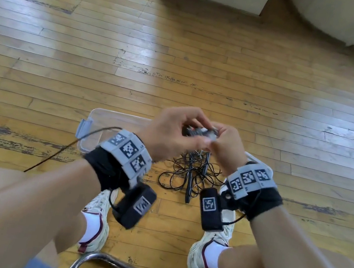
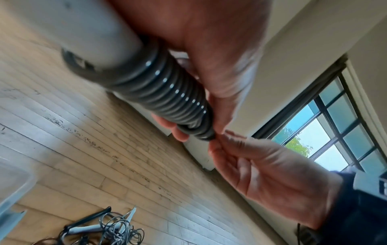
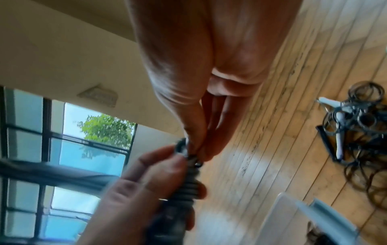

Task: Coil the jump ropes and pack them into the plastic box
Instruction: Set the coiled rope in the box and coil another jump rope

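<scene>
jump rope (image 2: 167, 92): cord wound tight round its handle, held above the plastic box (image 1: 95, 119) | your left hand (image 1: 167, 132) fingers clamp it | right hand (image 1: 226, 148) fingers pinch its tip | more ropes (image 1: 191, 172) tangled on floor

both hands (image 1: 167, 130) (image 1: 224, 147) raised together, fingers curled, fingertips meeting
</scene>
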A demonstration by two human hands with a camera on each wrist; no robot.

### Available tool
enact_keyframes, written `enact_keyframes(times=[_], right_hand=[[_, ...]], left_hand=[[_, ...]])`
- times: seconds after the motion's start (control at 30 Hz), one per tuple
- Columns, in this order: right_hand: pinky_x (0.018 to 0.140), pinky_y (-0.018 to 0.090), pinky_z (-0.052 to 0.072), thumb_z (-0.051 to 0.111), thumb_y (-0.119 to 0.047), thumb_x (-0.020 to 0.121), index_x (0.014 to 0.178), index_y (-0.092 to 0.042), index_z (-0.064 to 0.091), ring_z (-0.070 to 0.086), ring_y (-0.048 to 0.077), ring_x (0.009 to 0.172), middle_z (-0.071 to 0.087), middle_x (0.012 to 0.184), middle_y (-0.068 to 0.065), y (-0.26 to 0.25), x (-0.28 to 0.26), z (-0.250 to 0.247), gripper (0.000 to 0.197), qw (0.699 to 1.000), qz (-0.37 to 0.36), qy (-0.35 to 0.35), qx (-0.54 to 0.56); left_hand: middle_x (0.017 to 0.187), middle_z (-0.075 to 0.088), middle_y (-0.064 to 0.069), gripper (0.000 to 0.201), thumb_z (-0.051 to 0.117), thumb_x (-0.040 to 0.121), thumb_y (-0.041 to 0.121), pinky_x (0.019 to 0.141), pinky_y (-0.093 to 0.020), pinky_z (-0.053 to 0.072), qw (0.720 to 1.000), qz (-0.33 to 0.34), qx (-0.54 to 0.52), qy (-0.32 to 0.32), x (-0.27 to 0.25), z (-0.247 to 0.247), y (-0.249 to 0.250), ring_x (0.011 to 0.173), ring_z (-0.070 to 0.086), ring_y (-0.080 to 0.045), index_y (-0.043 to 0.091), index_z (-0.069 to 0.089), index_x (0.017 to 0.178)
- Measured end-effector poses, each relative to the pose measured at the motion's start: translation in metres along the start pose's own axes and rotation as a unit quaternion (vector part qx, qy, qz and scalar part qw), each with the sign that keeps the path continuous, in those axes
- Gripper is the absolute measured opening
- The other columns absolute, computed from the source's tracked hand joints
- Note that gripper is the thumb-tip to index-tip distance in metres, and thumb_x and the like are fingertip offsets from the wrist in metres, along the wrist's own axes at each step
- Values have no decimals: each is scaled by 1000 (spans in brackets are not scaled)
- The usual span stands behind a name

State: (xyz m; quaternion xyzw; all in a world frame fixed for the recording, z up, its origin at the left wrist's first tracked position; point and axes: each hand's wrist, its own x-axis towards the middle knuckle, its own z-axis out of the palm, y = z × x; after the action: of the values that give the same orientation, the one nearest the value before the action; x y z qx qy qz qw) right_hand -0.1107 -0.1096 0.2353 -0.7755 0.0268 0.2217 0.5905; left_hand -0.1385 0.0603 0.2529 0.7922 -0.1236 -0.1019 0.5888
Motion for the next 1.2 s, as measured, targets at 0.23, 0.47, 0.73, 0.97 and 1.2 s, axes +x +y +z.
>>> enact_keyframes(times=[0.23,0.47,0.73,0.97,1.2], right_hand=[[79,35,61,52,3,98,115,1,59,74,21,85,69,102,16,-3,2,21,19,998,23,24,45],[85,36,60,43,-1,103,98,-5,53,72,26,86,75,94,16,-16,5,9,12,940,57,45,333],[70,31,36,41,-22,107,88,-21,51,61,12,83,73,106,5,-20,2,8,22,955,21,20,296],[56,24,36,37,-19,109,81,-14,46,42,13,60,57,68,-1,-26,-5,9,30,966,11,13,259],[59,26,38,41,-21,108,83,-13,51,45,14,60,63,69,-1,-27,-7,8,28,976,-5,42,216]], left_hand=[[94,72,-10,24,73,89,9,65,-32,58,990,-13,-131,59,10,-10,13,78,72,-23,4,62,110],[93,66,-4,44,74,83,1,70,-23,54,987,-123,-94,38,10,-24,-2,74,62,-8,14,59,122],[94,69,0,57,74,89,15,77,-40,60,980,-158,-103,62,12,-18,-18,82,70,-20,23,49,139],[75,64,5,32,71,91,18,61,-34,51,980,-181,-51,59,16,-16,-27,62,58,-12,17,62,121],[104,68,8,52,75,88,26,78,-36,57,981,-159,59,95,17,-5,-28,77,64,-7,31,53,136]])
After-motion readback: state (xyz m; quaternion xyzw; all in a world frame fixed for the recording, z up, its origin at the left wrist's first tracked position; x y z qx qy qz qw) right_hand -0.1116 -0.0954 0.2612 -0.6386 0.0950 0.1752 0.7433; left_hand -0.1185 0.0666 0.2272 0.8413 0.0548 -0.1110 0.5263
